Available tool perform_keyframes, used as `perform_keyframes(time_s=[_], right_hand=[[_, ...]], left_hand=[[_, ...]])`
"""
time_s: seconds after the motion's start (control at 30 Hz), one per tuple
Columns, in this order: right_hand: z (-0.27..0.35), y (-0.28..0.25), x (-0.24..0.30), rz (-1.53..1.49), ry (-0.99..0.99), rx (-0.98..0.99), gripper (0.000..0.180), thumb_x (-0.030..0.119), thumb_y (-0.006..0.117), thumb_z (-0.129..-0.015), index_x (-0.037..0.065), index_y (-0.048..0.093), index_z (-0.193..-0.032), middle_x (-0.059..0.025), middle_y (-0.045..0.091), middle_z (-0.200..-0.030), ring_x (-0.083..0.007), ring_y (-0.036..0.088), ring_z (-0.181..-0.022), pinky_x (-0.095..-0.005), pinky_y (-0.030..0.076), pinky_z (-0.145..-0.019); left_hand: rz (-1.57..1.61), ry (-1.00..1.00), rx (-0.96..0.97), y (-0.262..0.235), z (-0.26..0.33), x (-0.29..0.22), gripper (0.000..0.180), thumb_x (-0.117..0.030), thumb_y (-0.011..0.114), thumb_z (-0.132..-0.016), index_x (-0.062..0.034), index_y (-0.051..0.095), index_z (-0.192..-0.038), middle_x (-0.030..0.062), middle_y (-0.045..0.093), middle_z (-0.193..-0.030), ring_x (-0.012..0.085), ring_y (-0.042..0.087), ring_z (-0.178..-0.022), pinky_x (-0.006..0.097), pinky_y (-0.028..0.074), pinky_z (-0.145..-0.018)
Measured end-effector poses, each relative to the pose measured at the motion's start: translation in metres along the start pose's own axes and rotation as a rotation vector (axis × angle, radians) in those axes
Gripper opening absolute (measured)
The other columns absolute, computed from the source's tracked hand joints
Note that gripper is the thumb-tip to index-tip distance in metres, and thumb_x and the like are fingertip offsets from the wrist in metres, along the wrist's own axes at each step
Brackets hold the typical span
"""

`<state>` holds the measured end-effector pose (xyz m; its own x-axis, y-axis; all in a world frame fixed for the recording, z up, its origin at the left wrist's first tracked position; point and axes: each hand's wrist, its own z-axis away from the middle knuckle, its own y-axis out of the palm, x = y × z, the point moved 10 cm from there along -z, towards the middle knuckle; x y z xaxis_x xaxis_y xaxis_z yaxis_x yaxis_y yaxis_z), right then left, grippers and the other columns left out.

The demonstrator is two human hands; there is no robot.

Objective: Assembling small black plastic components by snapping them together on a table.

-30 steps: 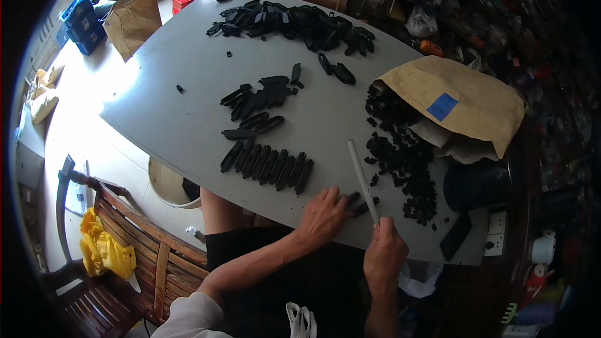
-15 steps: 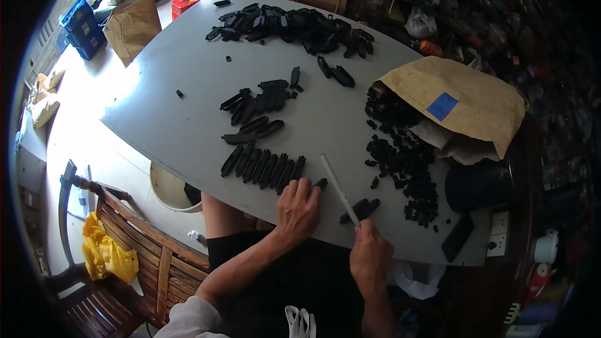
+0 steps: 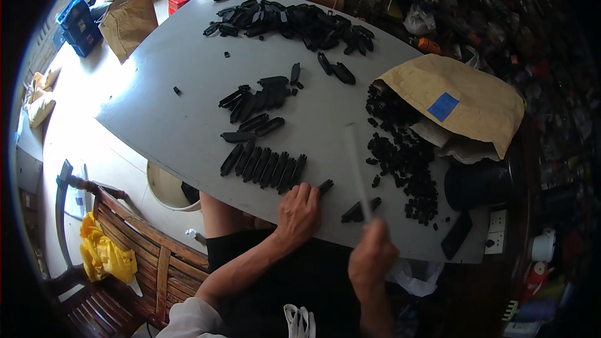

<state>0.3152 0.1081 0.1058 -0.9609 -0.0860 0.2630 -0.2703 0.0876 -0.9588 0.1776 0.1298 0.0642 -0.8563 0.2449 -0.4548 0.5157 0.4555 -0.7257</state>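
Near the front edge of the table, my left hand (image 3: 299, 213) is closed around a long black plastic part (image 3: 326, 186), whose end sticks out past the fingers. My right hand (image 3: 374, 253) grips the lower end of a thin pale grey bar (image 3: 358, 166), which is raised and blurred by motion. Behind the bar's lower end lie a couple of similar black parts (image 3: 354, 213). Left of my left hand, several black parts (image 3: 269, 168) stand side by side in a slanted row. Farther back is a looser group of the same parts (image 3: 260, 101).
A big heap of black parts (image 3: 282, 22) covers the far side of the table (image 3: 169, 131). Small black pieces (image 3: 404, 166) spill from a brown paper bag (image 3: 476, 106) at the right. A black phone-like slab (image 3: 457, 236) lies at the right edge. A wooden chair (image 3: 150, 250) stands at the left.
My right hand has lifted slightly, and the bar's tip has swung up and to the right. My left hand stays almost in place, with more of the black part showing.
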Motion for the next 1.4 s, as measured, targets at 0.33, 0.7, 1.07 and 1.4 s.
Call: perform_keyframes(time_s=[0.33,0.7,1.07,1.4], right_hand=[[-0.015,0.000,-0.012,-0.081,0.108,0.119,0.007,0.008,0.047,-0.094,0.002,0.049,-0.092,-0.0196,0.061,-0.078,-0.0380,0.063,-0.075,-0.0474,0.046,-0.065],[-0.016,0.002,-0.017,-0.072,0.090,0.115,0.011,0.013,0.050,-0.094,0.003,0.048,-0.090,-0.0167,0.059,-0.073,-0.0340,0.061,-0.068,-0.0439,0.044,-0.060],[-0.019,0.028,-0.003,-0.007,-0.021,0.192,0.014,0.014,0.049,-0.095,0.002,0.050,-0.088,-0.0179,0.061,-0.074,-0.0378,0.062,-0.071,-0.0452,0.046,-0.061],[-0.014,0.036,0.006,0.217,-0.037,0.247,0.009,0.012,0.048,-0.094,0.004,0.050,-0.093,-0.0171,0.063,-0.086,-0.0309,0.066,-0.075,-0.0423,0.052,-0.060]], left_hand=[[0.045,-0.022,0.036,0.009,0.002,0.003,0.017,-0.001,0.055,-0.073,0.0001,0.055,-0.090,0.0106,0.048,-0.081,0.0253,0.052,-0.075,0.036,0.044,-0.062],[-0.215,-0.098,-0.090,-0.015,-0.016,0.026,0.029,-0.016,0.070,-0.069,-0.0054,0.058,-0.094,0.0103,0.046,-0.085,0.0263,0.046,-0.077,0.037,0.036,-0.063],[-0.031,0.020,-0.019,0.006,-0.007,0.006,0.021,-0.001,0.058,-0.070,-0.0040,0.055,-0.090,0.0116,0.049,-0.084,0.0260,0.051,-0.075,0.036,0.044,-0.064],[0.009,-0.057,-0.023,0.003,-0.010,0.011,0.010,-0.001,0.057,-0.070,-0.0010,0.054,-0.079,0.0109,0.047,-0.080,0.0250,0.050,-0.074,0.034,0.044,-0.065]])
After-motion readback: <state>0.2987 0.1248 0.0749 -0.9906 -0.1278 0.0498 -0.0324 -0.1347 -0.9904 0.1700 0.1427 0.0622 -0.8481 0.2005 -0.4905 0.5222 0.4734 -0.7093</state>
